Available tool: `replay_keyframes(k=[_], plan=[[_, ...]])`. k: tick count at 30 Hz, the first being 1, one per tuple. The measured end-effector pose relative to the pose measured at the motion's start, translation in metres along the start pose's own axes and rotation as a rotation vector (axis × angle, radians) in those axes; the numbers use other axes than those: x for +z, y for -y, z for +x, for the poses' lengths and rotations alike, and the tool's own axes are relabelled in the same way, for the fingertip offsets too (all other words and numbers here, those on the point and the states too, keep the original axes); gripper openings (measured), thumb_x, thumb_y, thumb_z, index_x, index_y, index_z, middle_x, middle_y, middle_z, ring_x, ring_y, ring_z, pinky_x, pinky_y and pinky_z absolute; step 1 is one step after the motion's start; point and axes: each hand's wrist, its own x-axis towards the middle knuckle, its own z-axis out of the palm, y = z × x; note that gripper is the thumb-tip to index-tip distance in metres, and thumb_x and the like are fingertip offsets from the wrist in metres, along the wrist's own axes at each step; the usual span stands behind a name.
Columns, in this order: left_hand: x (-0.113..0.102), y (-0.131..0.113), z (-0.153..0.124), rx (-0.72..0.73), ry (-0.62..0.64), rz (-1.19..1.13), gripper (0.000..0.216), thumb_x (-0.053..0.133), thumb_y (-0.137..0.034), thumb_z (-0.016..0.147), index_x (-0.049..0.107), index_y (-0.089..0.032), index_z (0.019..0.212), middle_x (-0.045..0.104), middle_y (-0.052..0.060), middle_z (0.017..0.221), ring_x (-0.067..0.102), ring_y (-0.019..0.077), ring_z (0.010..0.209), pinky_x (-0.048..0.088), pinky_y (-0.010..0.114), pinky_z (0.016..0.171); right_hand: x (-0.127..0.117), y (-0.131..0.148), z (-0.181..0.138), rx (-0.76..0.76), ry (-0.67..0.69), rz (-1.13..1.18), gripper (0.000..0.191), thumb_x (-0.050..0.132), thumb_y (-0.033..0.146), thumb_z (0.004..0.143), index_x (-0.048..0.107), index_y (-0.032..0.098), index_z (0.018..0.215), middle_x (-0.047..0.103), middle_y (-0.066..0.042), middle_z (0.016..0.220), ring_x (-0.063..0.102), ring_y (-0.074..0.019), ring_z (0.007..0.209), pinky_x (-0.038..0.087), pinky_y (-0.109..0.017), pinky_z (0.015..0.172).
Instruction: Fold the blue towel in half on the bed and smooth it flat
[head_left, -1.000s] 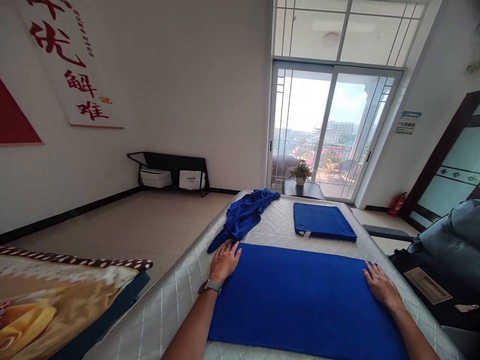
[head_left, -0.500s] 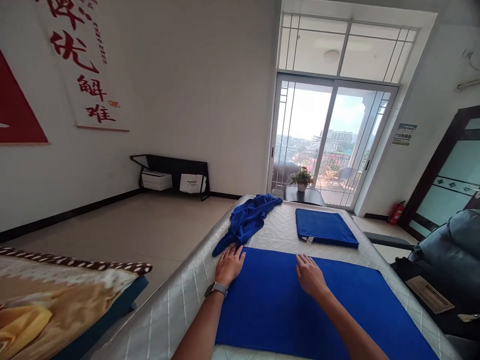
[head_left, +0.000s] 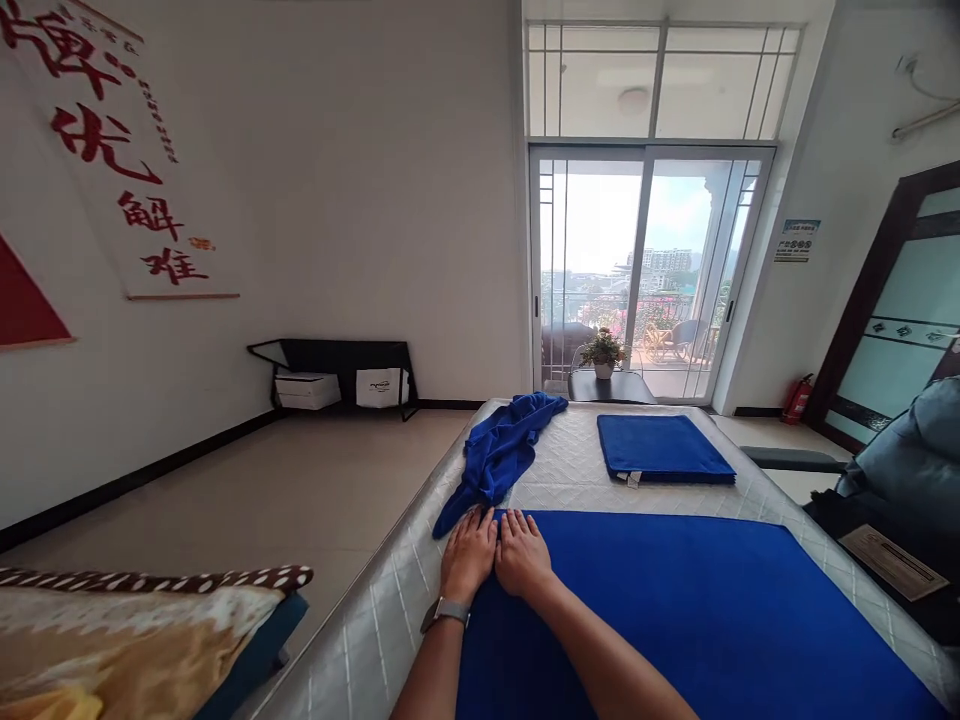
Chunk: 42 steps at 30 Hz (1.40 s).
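A blue cloth (head_left: 660,600) lies spread flat across the near part of a quilted mattress (head_left: 390,590). At its far left corner rests my left hand (head_left: 470,555), fingers stretched out, a watch on the wrist. Right beside it my right hand (head_left: 523,552) lies flat on the cloth, fingers straight. Just beyond my left hand is a crumpled blue cloth (head_left: 502,450). A neat stack of folded blue cloth (head_left: 664,447) with small white tags sits farther back on the right.
A bed with patterned bedding (head_left: 150,640) stands at lower left. Behind the mattress are a potted plant (head_left: 603,352) on a chair and a sliding glass door (head_left: 592,260). A dark padded chair (head_left: 911,470) stands at right, and a low black rack (head_left: 345,365) by the wall.
My right hand has slid left over the cloth to lie beside my left hand, which stays at the corner. The view has shifted slightly.
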Motion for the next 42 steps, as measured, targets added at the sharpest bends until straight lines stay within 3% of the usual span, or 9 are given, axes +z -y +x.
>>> replay_keyframes(k=[6, 12, 23, 28, 42], plan=[[0.002, -0.002, 0.0, 0.012, 0.002, 0.033, 0.048, 0.035, -0.029, 0.102, 0.058, -0.016, 0.142, 0.06, 0.015, 0.145, 0.054, 0.0274, 0.135, 0.043, 0.044, 0.113, 0.005, -0.004, -0.001, -0.004, -0.017, 0.007, 0.061, 0.024, 0.033, 0.103, 0.033, 0.004, 0.156, 0.03, -0.017, 0.163, 0.02, -0.0236, 0.154, 0.018, -0.045, 0.125], [0.004, 0.001, -0.001, 0.028, -0.003, 0.032, 0.048, 0.037, -0.027, 0.1, 0.059, -0.02, 0.141, 0.062, 0.013, 0.144, 0.055, 0.0278, 0.135, 0.043, 0.045, 0.112, 0.003, -0.007, -0.003, 0.013, -0.014, 0.033, 0.062, 0.025, 0.038, 0.103, 0.032, 0.006, 0.157, 0.029, -0.016, 0.163, 0.021, -0.0233, 0.154, 0.017, -0.046, 0.125], [0.007, -0.001, -0.003, 0.001, -0.01, 0.015, 0.049, 0.037, -0.027, 0.1, 0.056, -0.014, 0.144, 0.056, 0.016, 0.149, 0.05, 0.0275, 0.139, 0.038, 0.044, 0.116, -0.017, -0.04, -0.025, 0.1, 0.016, 0.008, 0.066, 0.022, 0.042, 0.103, 0.028, 0.008, 0.159, 0.024, -0.014, 0.165, 0.017, -0.023, 0.155, 0.014, -0.045, 0.126], [0.002, -0.003, -0.003, -0.04, -0.014, -0.028, 0.05, 0.036, -0.03, 0.1, 0.056, -0.017, 0.144, 0.059, 0.014, 0.146, 0.052, 0.0281, 0.137, 0.037, 0.046, 0.117, -0.036, -0.073, -0.042, 0.192, 0.043, -0.03, 0.066, 0.021, 0.042, 0.103, 0.026, 0.009, 0.16, 0.019, -0.012, 0.167, 0.014, -0.0217, 0.155, 0.011, -0.044, 0.126], [-0.014, -0.005, -0.003, -0.028, 0.014, -0.061, 0.051, 0.036, -0.032, 0.099, 0.06, -0.017, 0.141, 0.061, 0.014, 0.145, 0.054, 0.0288, 0.135, 0.041, 0.044, 0.114, -0.092, -0.203, -0.111, 0.422, 0.056, -0.18, 0.071, 0.016, 0.048, 0.102, 0.022, 0.007, 0.16, 0.02, -0.011, 0.168, 0.011, -0.0201, 0.156, 0.009, -0.039, 0.126]])
